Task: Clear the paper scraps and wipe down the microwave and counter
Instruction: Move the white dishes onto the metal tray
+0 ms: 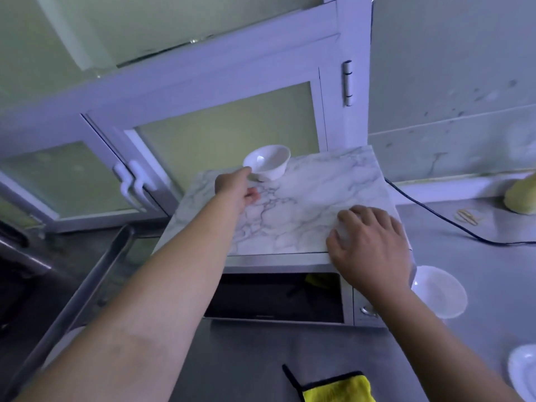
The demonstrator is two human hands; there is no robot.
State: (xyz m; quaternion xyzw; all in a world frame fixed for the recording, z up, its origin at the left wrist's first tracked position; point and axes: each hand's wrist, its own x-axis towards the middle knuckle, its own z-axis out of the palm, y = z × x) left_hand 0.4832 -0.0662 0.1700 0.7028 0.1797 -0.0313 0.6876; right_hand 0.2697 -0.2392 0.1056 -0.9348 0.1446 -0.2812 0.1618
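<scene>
The microwave (278,297) stands on the steel counter (249,352) and has a marble-patterned top (307,204). A white bowl (269,161) sits tilted at the top's back left. My left hand (236,187) reaches up to it, thumb on its rim and fingers curled below its side. My right hand (368,242) lies on the top's front right corner, its fingers bent over a pale paper scrap (345,232) that is mostly hidden. A yellow cloth (336,390) with a black edge lies on the counter in front of the microwave. Small scraps (467,217) lie on the counter at the right.
A second white bowl (439,291) stands on the counter right of the microwave, and a white dish (523,369) at the lower right edge. A black cable (452,224) runs across the counter. A yellow object (522,195) sits by the wall. White-framed cabinet doors (136,181) stand behind.
</scene>
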